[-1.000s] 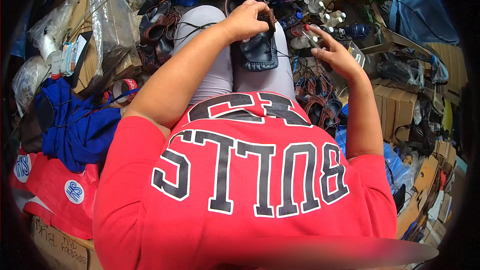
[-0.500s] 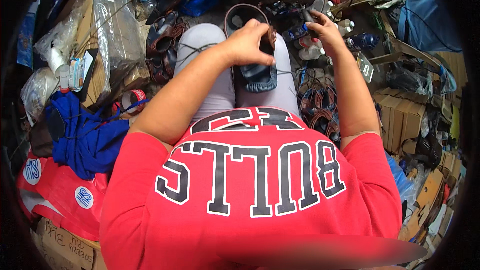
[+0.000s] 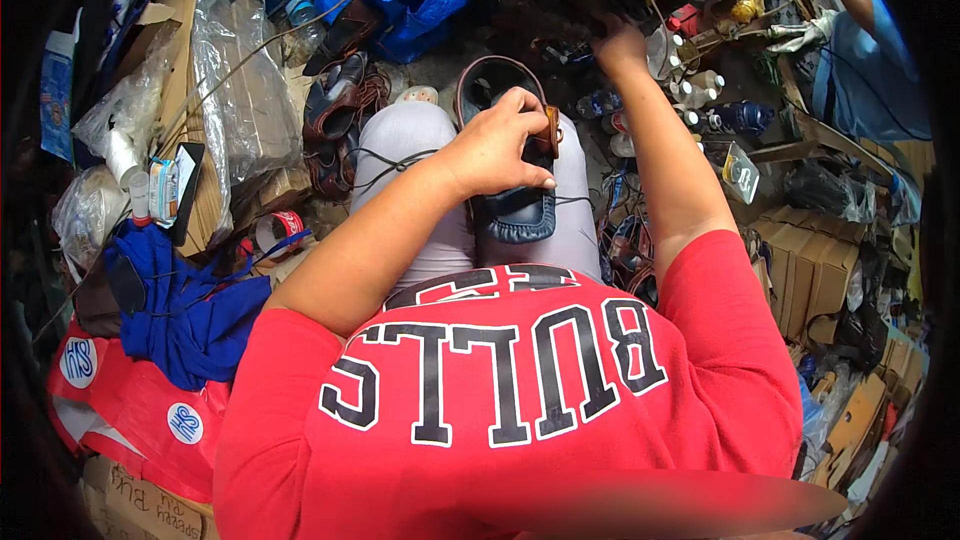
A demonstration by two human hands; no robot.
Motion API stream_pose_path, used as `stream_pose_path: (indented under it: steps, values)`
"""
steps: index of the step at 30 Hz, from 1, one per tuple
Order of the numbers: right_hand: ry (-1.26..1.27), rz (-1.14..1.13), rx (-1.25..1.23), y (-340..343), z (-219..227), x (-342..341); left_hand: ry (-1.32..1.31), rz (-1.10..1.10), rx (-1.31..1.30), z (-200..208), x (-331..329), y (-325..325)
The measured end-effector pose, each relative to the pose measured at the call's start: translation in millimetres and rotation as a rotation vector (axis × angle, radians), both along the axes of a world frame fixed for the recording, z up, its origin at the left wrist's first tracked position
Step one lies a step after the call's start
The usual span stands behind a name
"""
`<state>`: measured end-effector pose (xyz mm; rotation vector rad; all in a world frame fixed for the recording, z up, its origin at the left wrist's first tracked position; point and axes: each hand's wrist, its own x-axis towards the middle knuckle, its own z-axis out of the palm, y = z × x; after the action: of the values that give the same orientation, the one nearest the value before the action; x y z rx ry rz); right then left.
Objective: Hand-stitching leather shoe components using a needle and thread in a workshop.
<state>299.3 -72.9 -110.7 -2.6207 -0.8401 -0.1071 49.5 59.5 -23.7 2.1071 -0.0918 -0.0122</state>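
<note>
Left forearm (image 3: 375, 225) angled inward, left hand (image 3: 497, 148) curled, thumb (image 3: 538, 177) extended; right arm (image 3: 682, 160) stretched forward, right hand (image 3: 620, 48) farther out, partly shadowed.

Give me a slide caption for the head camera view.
Left hand grips a dark shoe over the lap, right hand stretched out near plastic bottles.

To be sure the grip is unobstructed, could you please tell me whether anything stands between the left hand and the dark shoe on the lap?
Nothing visible does: the left hand holds the dark shoe directly. The right hand is apart from it, out past the knees.
</note>
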Motion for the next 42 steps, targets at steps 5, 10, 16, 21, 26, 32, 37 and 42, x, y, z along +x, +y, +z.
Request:
stream_pose_path:
  steps: [5,10,16,21,26,32,37,42]
  values:
    - [-0.136,-0.061,-0.222,20,-13,2,0.131,-0.033,-0.021,3,3,-1]
    - [-0.130,-0.099,-0.367,30,-2,-7,0.159,-0.036,-0.020,5,-3,4]
    - [-0.246,0.018,-0.526,17,-4,8,0.203,-0.169,0.004,2,5,7]
    - [-0.200,0.064,-0.098,2,26,-29,0.159,-0.201,-0.096,-9,11,12]
    - [0.719,0.250,0.493,-69,73,-149,0.032,-0.219,-0.146,-13,8,11]
    - [0.768,0.299,0.229,-107,110,-219,0.057,-0.329,-0.197,-10,7,-9]
    - [0.482,-0.037,0.453,-134,101,-208,0.027,-0.301,-0.027,-2,1,-21]
    - [1.274,-0.192,1.539,-107,116,-214,0.075,-0.323,-0.039,-11,1,-20]
